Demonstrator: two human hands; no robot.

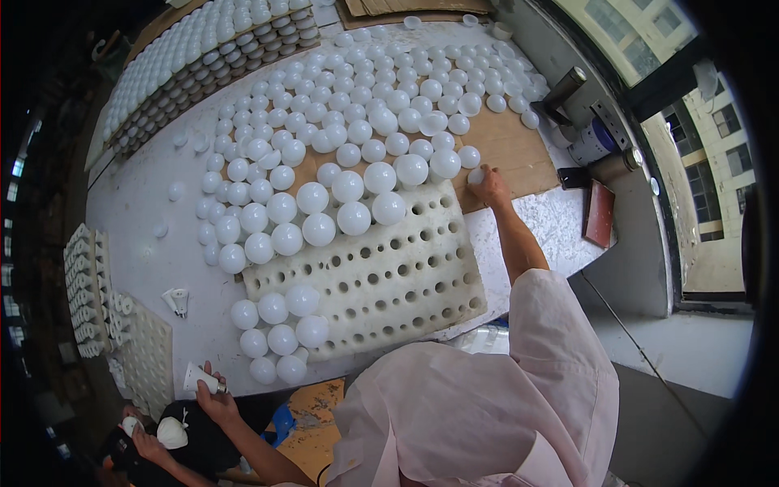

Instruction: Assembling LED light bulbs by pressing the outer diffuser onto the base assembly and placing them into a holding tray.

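My left hand [214,396] is wrapped round a white cone-shaped bulb base [195,377] with a metal cap, at the table's near left edge. On the far right, my right arm is stretched out and my right hand [490,188] pinches a white bulb cover [476,175], partly hidden by the fingers, over a sheet of brown cardboard [511,146]. Between the hands lies a white foam board [365,290] with rows of holes. Round white bulbs [353,218] stand along its far side, and a smaller group [273,308] stands at its near left corner.
Many loose white domes [349,105] cover the table's far half. Stacked trays of domes [203,49] rise at the back left. Flasks [615,165] stand by the window. Two white bases [175,302] lie left. Another person's hands [146,442] hold a white piece at lower left.
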